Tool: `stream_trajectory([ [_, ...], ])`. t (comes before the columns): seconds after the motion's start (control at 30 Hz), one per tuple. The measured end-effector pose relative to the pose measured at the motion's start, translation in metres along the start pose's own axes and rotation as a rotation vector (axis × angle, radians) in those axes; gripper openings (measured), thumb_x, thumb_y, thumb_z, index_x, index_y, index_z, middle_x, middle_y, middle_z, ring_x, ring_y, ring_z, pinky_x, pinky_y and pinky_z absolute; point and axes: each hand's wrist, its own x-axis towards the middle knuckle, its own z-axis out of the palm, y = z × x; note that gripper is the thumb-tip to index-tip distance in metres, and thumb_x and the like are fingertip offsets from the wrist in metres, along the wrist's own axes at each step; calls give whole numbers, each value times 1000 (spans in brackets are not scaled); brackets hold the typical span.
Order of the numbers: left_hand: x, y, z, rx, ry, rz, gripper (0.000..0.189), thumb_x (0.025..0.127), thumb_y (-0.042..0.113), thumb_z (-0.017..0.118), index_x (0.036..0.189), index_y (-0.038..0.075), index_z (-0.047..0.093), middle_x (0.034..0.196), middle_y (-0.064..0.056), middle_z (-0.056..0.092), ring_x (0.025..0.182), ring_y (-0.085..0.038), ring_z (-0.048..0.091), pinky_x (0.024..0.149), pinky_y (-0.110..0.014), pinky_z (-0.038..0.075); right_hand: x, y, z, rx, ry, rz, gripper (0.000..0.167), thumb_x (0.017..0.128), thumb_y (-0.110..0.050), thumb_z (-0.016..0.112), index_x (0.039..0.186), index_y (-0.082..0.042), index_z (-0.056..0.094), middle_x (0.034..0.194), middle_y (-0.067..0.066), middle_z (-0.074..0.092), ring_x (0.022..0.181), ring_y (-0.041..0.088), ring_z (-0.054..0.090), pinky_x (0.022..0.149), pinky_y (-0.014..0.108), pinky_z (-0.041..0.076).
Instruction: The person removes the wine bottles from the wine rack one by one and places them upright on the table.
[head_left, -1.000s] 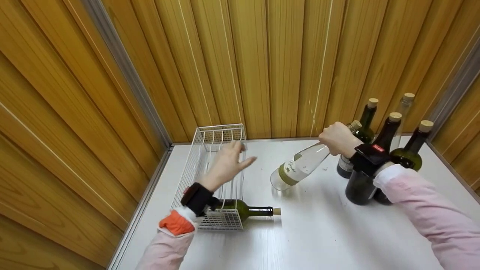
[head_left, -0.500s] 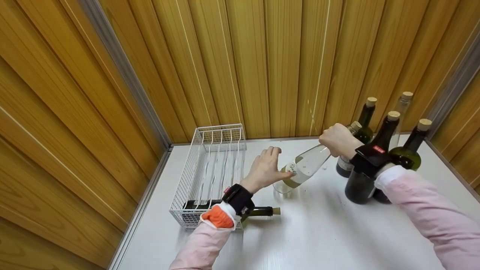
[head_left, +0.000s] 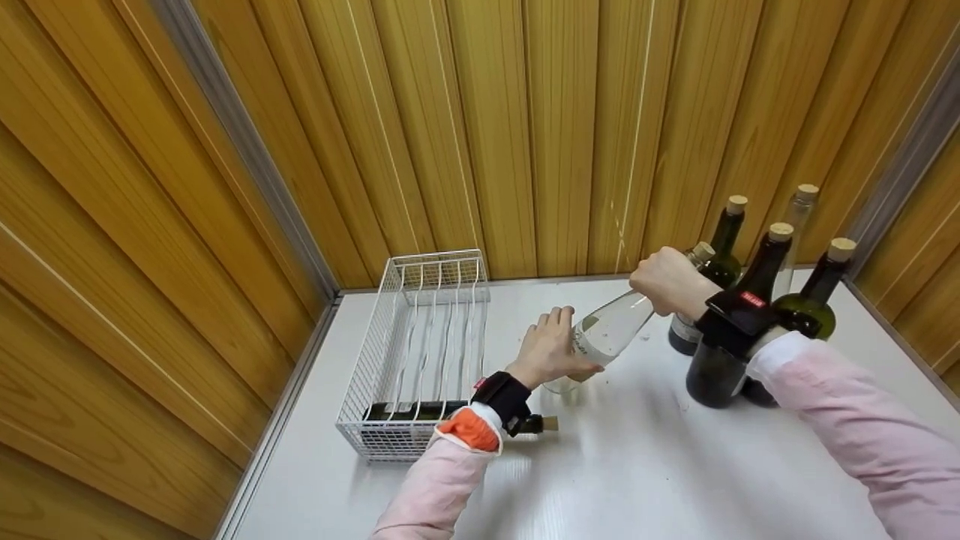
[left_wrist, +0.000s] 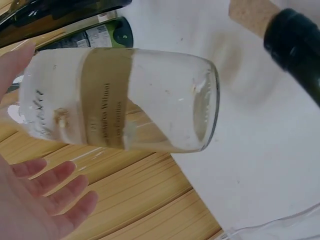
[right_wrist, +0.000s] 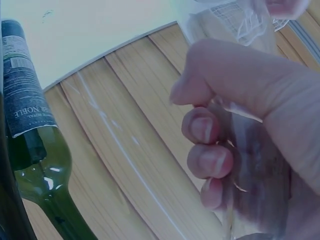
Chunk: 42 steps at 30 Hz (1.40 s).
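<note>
A clear glass wine bottle (head_left: 611, 330) with a white and olive label leans over the table, base toward the left. My right hand (head_left: 667, 279) grips it by the neck, fingers curled round the glass in the right wrist view. My left hand (head_left: 546, 349) is at the bottle's lower body. In the left wrist view its fingers (left_wrist: 70, 185) stay spread below the bottle, with the thumb on the other side. A white wire basket (head_left: 371, 345) stands left of both hands. Across its near end lies a green wine bottle (head_left: 431, 410), its corked neck sticking out past the right side, partly behind my left wrist.
Several corked bottles stand at the right, among them a dark one (head_left: 716, 371) under my right wrist, a green one (head_left: 814, 311) and a clear one (head_left: 799, 217). Wooden panels (head_left: 495, 150) rise behind the white table (head_left: 637, 465).
My left hand has moved right from above the basket to the clear bottle's lower body. The right hand still grips the neck, and the bottle keeps its tilt.
</note>
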Motion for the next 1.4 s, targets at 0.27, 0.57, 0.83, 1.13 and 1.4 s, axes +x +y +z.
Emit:
stream_trajectory([
  [0.27, 1, -1, 22, -214, -18, -38, 105, 49, 59, 78, 128, 7, 33, 108, -4, 49, 94, -17, 49, 74, -27, 43, 0, -5, -7, -14, 11, -36, 22, 52, -1, 69, 59, -13, 52, 52, 2, 48, 47, 18, 45, 46, 34, 40],
  [0.57, 0, -1, 29, -569, 9, -41, 79, 54, 27, 85, 117, 12, 40, 106, -1, 54, 90, -10, 51, 74, -24, 42, 2, -8, -10, -21, -15, -39, 21, 53, -4, 71, 61, -12, 53, 53, 2, 48, 46, 18, 44, 44, 33, 40],
  [0.83, 1, -3, 33, -731, 73, -25, 66, 51, 12, 82, 105, 9, 43, 97, 8, 52, 85, -9, 51, 74, -22, 40, 4, -8, -11, -14, -21, -36, 21, 53, -4, 71, 62, -12, 55, 55, 4, 51, 48, 20, 46, 45, 33, 41],
  [1.13, -2, -2, 29, -662, 93, -89, 67, 50, 18, 81, 105, 11, 44, 92, 7, 53, 77, -9, 52, 64, -25, 43, 5, -12, -15, 3, 17, -24, 23, 50, -3, 72, 61, -12, 54, 54, 3, 51, 48, 19, 46, 46, 34, 42],
  [1.4, -3, -3, 30, -597, 98, -132, 67, 49, 23, 80, 105, 12, 45, 92, 6, 53, 77, -10, 51, 61, -27, 42, 9, -17, -16, 128, -10, 9, 53, 50, -41, 84, 84, -8, 60, 68, 7, 59, 63, 25, 53, 54, 38, 42],
])
